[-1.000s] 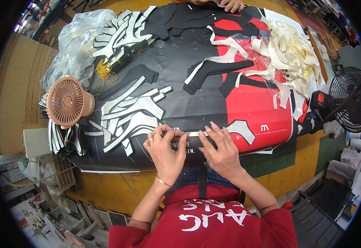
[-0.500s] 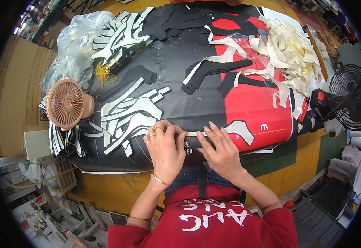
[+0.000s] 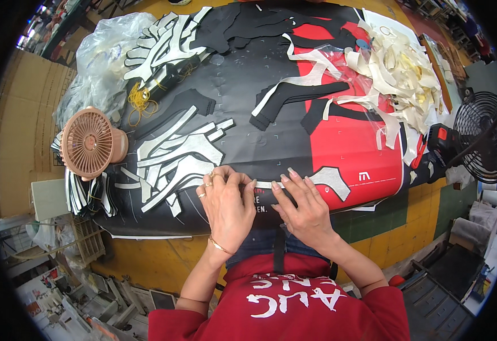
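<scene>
A white-faced cut fabric piece (image 3: 331, 183) lies across the near edge of the table, a narrow strip of it showing between my hands and its wide, flared end on the red area to the right. My left hand (image 3: 226, 207) is closed, with thumb and fingers pinched together at the strip's left part, which the fingers hide. My right hand (image 3: 304, 209) rests with fingers stretched out over the strip, just left of the flared end. Beside my left hand lies a loose pile of similar white-faced pieces (image 3: 189, 153) with dark edges.
A pink fan (image 3: 89, 142) stands at the left, near clear plastic bags (image 3: 98, 68). Black cut pieces (image 3: 299, 94) lie mid-table. Cream-coloured scraps (image 3: 396, 74) heap up at the far right, and a black fan (image 3: 479, 136) stands beyond the right edge. Yellow cord (image 3: 140, 102) lies far left.
The view has shifted very slightly. Both hands and the fabric piece keep the same position.
</scene>
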A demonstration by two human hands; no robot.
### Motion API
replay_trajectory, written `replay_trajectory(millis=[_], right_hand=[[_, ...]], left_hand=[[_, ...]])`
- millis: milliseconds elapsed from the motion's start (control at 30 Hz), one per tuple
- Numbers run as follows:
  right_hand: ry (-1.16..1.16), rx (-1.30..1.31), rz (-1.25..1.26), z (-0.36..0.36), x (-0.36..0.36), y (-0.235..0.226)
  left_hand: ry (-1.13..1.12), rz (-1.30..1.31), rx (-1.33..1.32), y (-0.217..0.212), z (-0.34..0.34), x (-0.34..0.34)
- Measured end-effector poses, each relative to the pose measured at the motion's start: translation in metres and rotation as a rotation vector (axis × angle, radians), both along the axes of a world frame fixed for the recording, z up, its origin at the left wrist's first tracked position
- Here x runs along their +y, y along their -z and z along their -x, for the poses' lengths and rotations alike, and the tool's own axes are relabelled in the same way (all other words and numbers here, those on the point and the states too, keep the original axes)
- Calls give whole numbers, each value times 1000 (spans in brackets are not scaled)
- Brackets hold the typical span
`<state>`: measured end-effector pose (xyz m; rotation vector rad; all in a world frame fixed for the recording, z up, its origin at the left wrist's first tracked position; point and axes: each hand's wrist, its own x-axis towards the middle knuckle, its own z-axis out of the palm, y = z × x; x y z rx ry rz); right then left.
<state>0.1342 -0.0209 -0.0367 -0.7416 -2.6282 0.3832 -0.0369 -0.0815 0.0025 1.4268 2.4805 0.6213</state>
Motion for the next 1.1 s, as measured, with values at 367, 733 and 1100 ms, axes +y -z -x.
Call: replay_trajectory(millis=[367,733,1100], right_hand=[[30,51,27,4,-2,-4],[184,444,274,-4,4,-9],[456,383,58,-44,71,-27]], left_hand=[[-122,-205,228,9,2,1],[154,-184,26,13,-1,-24],[-383,-69,-3,-33,142,-79]])
